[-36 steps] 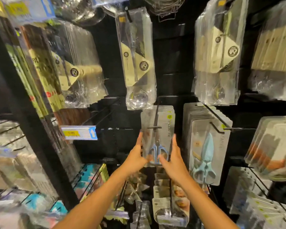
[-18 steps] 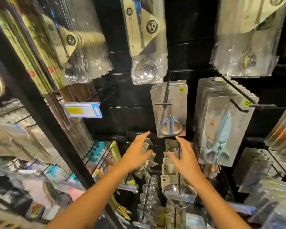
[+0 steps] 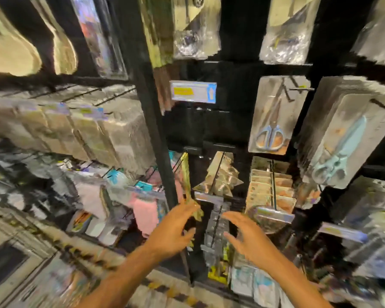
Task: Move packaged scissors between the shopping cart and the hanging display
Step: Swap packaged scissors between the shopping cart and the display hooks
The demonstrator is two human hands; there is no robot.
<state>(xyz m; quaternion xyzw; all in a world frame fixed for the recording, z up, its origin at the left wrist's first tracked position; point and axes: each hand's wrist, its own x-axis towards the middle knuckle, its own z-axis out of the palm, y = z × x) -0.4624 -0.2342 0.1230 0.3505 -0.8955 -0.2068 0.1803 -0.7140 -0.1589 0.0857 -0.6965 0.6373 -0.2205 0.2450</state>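
In the head view, the packaged scissors [image 3: 270, 121] hung on a display hook [image 3: 286, 90] near the rack's upper right. A loosely seated pack could slip off (blur hid the fit). The left hand [image 3: 171, 232] and right hand [image 3: 251, 238] hovered below, fingers spread, holding nothing.

Both forearms look bare, though blur hides any fine detail.

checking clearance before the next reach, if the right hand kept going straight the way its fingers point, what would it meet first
Probably the clear packets hanging low on the display, just past the right hand. Its fingers point up and left toward them. The frame is blurred and depth unclear, so this is a guess.
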